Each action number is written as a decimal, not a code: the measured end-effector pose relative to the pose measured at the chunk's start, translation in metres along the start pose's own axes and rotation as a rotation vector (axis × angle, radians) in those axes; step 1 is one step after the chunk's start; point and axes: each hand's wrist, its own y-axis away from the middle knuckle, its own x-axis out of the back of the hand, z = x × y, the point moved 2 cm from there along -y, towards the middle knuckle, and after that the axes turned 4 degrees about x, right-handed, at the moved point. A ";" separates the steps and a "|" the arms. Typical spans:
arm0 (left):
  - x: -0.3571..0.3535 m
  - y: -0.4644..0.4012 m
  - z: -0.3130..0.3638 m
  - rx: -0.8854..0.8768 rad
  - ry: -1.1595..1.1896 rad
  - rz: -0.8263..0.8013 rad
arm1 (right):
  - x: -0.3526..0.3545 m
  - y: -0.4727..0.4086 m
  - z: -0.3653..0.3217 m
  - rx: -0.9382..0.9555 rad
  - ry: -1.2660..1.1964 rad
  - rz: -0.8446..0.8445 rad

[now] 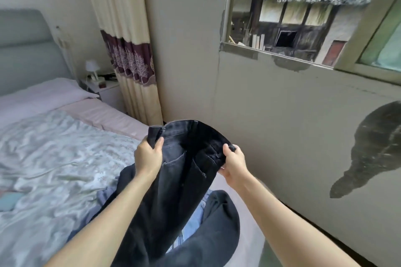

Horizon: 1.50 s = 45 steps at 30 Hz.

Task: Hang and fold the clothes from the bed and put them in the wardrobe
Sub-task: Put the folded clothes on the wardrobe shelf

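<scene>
A pair of dark denim jeans [178,180] hangs in the air above the near corner of the bed [104,115]. My left hand [148,157] grips the waistband at its left end. My right hand [233,163] pinches the waistband at its right end. The waist is held up and spread, and the legs droop down between my forearms. Under the jeans lie more clothes on the bed, among them a light blue garment [195,221] and a grey-blue one [104,197]. No wardrobe is in view.
A rumpled pale floral quilt [54,158] covers the bed, with a pink pillow [54,93] and a padded headboard [23,50] at the far left. A white nightstand [108,91] with a small lamp stands by the striped curtain [128,50]. A wall with an open window [282,24] runs close on the right.
</scene>
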 end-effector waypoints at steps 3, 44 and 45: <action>0.077 0.055 0.049 -0.052 0.126 0.060 | -0.006 0.098 -0.034 0.123 -0.097 -0.053; 0.149 0.715 0.207 -0.121 0.351 -0.877 | 0.463 0.761 -0.082 0.359 -0.202 0.450; 0.142 0.723 0.195 -0.103 0.338 -0.875 | 0.470 0.766 -0.070 0.335 -0.197 0.484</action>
